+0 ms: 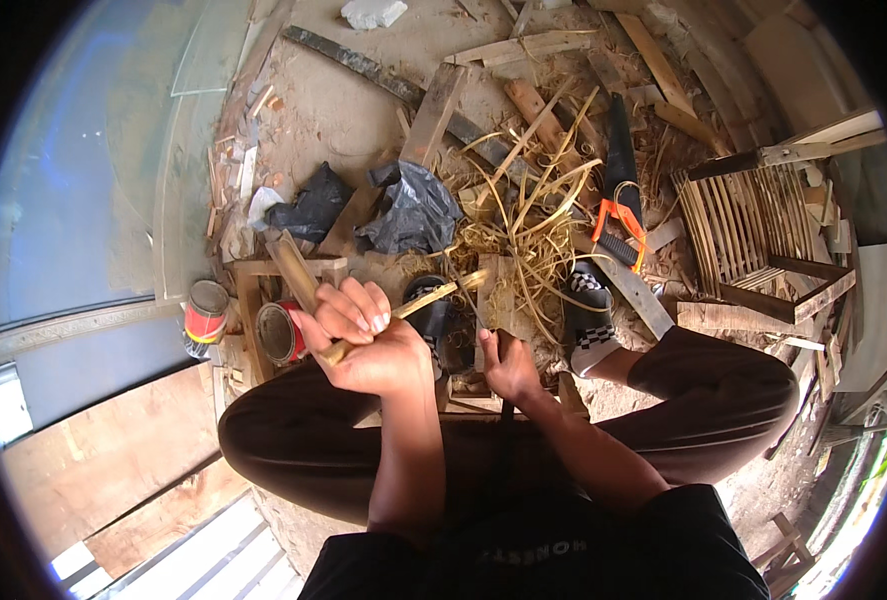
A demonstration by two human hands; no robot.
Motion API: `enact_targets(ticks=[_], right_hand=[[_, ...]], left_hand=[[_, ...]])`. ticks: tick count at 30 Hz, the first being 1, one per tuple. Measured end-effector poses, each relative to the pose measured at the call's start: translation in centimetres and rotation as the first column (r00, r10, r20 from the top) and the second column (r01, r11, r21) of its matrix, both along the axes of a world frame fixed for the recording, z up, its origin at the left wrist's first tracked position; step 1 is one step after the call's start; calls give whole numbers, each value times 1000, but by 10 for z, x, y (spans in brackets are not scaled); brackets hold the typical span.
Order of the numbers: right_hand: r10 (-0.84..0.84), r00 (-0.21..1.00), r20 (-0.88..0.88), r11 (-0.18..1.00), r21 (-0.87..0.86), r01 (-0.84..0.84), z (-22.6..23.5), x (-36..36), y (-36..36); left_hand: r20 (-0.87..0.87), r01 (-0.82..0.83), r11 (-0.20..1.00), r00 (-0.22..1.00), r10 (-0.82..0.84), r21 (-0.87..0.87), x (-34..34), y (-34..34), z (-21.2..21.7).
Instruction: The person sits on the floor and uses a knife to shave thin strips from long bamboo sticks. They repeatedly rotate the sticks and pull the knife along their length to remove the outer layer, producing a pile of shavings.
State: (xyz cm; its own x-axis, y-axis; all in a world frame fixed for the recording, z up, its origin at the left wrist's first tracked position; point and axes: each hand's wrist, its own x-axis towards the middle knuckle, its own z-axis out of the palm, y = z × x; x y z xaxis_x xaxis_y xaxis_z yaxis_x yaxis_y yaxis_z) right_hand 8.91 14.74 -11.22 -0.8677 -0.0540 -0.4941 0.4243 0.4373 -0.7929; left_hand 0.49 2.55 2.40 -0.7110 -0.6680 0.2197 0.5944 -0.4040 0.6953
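1. Dusty ground (323, 125) all round, littered with wood scraps; pale blue-grey panel (93, 170) on the left.
2. Yellowish strip (428, 300), bamboo-like, up in front of the body: runs from left hand out to upper right, far end between the feet as seen from above.
3. Left hand (368, 340): palm up, fingers curled round the strip's near part; short stub pokes out at lower left of the palm, long part extends past the fingers.
4. Right hand (510, 367): closed round a knife, thumb toward the blade; some fingers hidden. Strip's far end sits just beyond this hand, up and to its left.
5. Knife (472, 308): narrow dark blade, crosses the strip near its far end; exact contact hard to tell. Dark handle end shows below the fist.
6. Curly shavings (538, 235), tangled heap past the hands, between and beyond the checkered shoes (591, 290).
7. Handsaw (623, 180), black blade, orange-and-black handle, right of the heap.
8. Crumpled black plastic bag (413, 215), left of the heap, on and beside boards.
9. Two cans at left: red one (279, 332) near the left hand, banded one (205, 310) farther out; red-and-yellow label, print too small to read.
10. Black shirt (623, 540): pale lettering across front, upside down in view.
11. Slatted wooden frame (753, 225), far right.
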Motion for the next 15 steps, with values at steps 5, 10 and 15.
enact_targets(ticks=[5,10,15], right_hand=[[34,999,-2,987,-158,-34,30,6,-3],[-61,994,90,995,-73,67,-19,18,1],[63,998,-8,995,-81,-64,8,22,3]], left_hand=[[-14,-3,1000,1000,3,21,-2,-5,0],[0,11,999,1000,-11,44,-3,-1,4],[2,-12,999,1000,11,47,-1,-12,0]])
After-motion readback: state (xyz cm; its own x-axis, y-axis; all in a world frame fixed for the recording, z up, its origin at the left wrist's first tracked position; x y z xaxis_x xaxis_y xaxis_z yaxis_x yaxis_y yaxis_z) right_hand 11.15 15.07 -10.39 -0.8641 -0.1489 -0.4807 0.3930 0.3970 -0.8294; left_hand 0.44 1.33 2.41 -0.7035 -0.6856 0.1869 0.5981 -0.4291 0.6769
